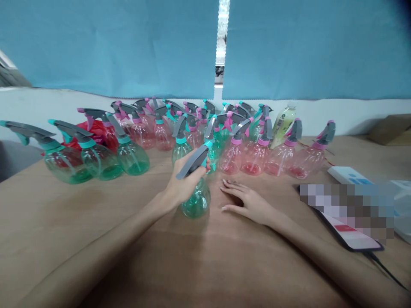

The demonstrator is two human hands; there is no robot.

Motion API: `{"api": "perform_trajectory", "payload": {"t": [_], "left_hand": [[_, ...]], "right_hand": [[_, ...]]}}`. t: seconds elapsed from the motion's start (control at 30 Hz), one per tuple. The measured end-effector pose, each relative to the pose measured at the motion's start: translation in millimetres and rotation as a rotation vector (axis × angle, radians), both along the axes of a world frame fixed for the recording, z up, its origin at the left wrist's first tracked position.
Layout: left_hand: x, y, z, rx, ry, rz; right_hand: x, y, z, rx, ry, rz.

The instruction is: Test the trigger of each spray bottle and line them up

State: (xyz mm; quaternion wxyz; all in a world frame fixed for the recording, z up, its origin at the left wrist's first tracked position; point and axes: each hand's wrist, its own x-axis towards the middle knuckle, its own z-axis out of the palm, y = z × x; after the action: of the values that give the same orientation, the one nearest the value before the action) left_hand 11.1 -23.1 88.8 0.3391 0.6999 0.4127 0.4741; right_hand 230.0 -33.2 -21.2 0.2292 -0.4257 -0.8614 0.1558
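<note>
My left hand (186,177) is wrapped round the neck of a green spray bottle (196,201) with a grey and turquoise trigger head. The bottle is close to upright in the middle of the table, its neck hidden by my fingers. To its right, my right hand (245,200) lies on the tabletop with fingers apart, holding nothing. Just behind are more spray bottles: a green one (135,160) among several at the left, and a clear pink one (231,158) with a pink collar among several at the right.
Many green and pink spray bottles crowd the back of the brown table (135,256). A drink bottle (284,122) with yellow-green contents stands behind them. At the right lie a phone (348,231) with a cable, a white box (349,174) and a cardboard box (393,130). A blue sheet (128,47) covers the wall.
</note>
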Motion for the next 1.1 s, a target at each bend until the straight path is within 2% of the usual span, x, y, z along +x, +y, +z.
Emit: {"api": "perform_trajectory", "payload": {"t": [0.1,0.3,0.67,1.1], "left_hand": [[-1,1,-3.8,0.018,0.031,-0.010],[-2,2,-14.6,0.068,0.055,0.119],[-3,5,-12.5,0.049,0.040,0.060],[-2,8,-16.4,0.015,0.064,0.100]], "right_hand": [[0,0,-0.3,-0.002,-0.007,-0.003],[0,-1,2.1,-0.021,0.000,-0.010],[-1,-2,2.4,-0.025,0.034,-0.002],[-1,-1,1.9,-0.003,0.035,0.001]]}}
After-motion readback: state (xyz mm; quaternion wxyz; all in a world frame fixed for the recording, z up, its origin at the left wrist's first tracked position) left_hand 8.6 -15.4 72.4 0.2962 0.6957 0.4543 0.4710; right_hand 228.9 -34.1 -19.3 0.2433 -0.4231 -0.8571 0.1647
